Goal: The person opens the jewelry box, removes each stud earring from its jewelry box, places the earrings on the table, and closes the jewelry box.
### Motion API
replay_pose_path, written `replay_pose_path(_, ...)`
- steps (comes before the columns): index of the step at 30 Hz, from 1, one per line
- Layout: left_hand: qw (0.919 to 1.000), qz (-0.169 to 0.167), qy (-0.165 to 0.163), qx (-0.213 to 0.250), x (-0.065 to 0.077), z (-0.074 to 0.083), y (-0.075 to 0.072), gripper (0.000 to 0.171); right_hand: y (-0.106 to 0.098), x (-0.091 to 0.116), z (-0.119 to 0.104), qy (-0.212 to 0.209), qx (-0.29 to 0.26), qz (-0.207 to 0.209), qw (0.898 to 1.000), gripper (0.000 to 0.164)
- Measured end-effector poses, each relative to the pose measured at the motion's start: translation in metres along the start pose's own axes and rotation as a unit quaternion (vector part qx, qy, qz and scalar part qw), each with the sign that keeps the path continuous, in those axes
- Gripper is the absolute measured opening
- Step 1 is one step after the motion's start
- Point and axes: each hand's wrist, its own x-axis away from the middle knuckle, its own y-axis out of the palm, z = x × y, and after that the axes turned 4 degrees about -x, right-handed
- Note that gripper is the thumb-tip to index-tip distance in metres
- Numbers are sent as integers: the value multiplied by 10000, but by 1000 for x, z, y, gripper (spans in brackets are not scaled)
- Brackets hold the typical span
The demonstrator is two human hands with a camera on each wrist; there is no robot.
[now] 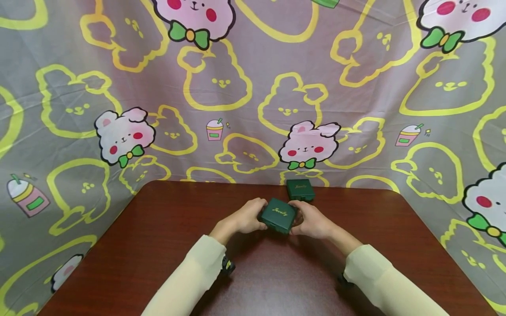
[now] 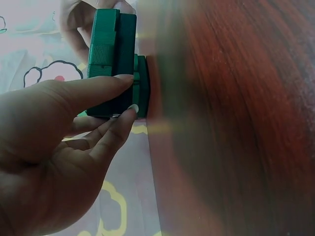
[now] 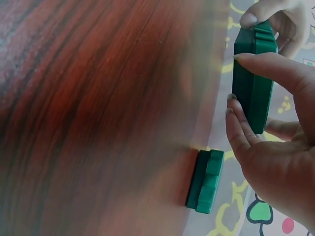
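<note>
A dark green jewelry box [image 1: 279,214] with gold lettering on its closed lid is held between both hands over the table. My left hand [image 1: 250,216] grips its left side, and the left wrist view shows the thumb and fingers around the ridged box edge [image 2: 101,59]. From the other side, my right hand [image 1: 312,220] holds it; in the right wrist view the thumb [image 3: 266,64] lies along the box [image 3: 253,93] with fingers beneath. A second matching green box [image 1: 300,189] sits just behind, near the table's back edge, and also shows in the right wrist view.
The dark reddish-brown wooden table [image 1: 166,254] has a glossy surface. A grey cloth [image 1: 245,66] printed with yellow outlines and rabbit faces hangs behind and along both sides of it.
</note>
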Motion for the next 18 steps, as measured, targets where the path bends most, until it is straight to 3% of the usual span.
replay_pose_path(18,9992,-267,155,237,9,-2,6,47,6,7,2,-23,89,-386,9992,81)
